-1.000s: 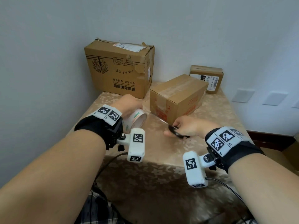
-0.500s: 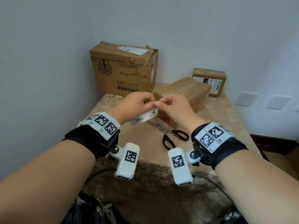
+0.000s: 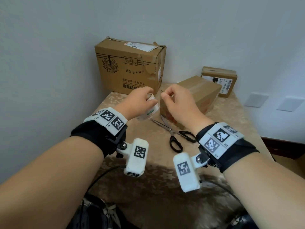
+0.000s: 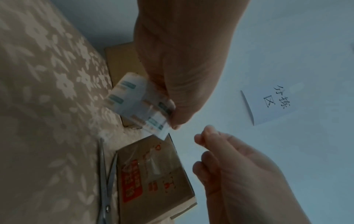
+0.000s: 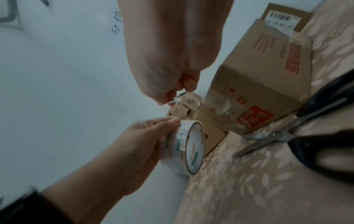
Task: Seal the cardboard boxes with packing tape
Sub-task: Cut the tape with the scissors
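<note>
My left hand (image 3: 152,100) grips a roll of clear packing tape (image 3: 148,111), held above the table. In the right wrist view its fingers curl over the roll (image 5: 188,148). My right hand (image 3: 162,95) is just right of the roll, thumb and forefinger pinched on what looks like the tape's free end (image 5: 172,101). The clear strip between hand and roll is faint. A mid-sized cardboard box (image 3: 201,95) with tape on its top lies just behind my hands. A large box (image 3: 130,66) stands at the back left and a small box (image 3: 219,80) at the back right.
Black-handled scissors (image 3: 175,134) lie on the patterned tablecloth (image 3: 231,123) below my right hand, blades toward the mid-sized box. Walls close in the table at the left and back. A paper note (image 4: 273,103) hangs on the wall.
A second ago my right hand set the scissors down and the roll was low by the table. Both hands rose and met at the roll; now the right has drawn slightly away.
</note>
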Available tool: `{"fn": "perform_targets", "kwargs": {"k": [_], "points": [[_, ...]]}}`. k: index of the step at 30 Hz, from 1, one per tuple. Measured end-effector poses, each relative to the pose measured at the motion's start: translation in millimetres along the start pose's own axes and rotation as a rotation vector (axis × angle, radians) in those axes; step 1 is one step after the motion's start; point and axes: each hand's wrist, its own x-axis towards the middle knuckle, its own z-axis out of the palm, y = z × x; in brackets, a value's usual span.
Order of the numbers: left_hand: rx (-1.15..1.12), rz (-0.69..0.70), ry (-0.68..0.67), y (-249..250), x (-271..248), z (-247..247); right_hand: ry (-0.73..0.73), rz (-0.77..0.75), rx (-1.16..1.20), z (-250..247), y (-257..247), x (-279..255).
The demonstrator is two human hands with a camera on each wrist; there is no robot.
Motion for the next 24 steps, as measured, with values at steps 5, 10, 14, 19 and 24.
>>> {"fn": "perform_targets", "kwargs": {"k": [5, 10, 14, 19, 24], "points": [[-0.034, -0.008, 0.032, -3.6, -2.2, 1.1, 0.043, 0.049, 0.021, 1.2, 0.8, 2.3], [-0.003, -0.033, -0.003, -9.0, -3.6, 2.0, -0.032, 0.001, 0.064, 1.9, -0.6, 0.8], [-0.009, -0.037, -0.005, -13.9, -3.4, -0.8, -0.148, -0.077, -0.140, 7.0, 2.2, 5.1], [0.157, 0.028, -0.001, -18.7, -3.2, 1.0, -0.273, -0.043, -0.317, 16.0, 4.4, 10.1], [0.300, 0.083, 0.010, -24.7, -0.9, 0.9, -0.222, -0.038, -0.354, 26.4, 1.3, 11.3]]}}
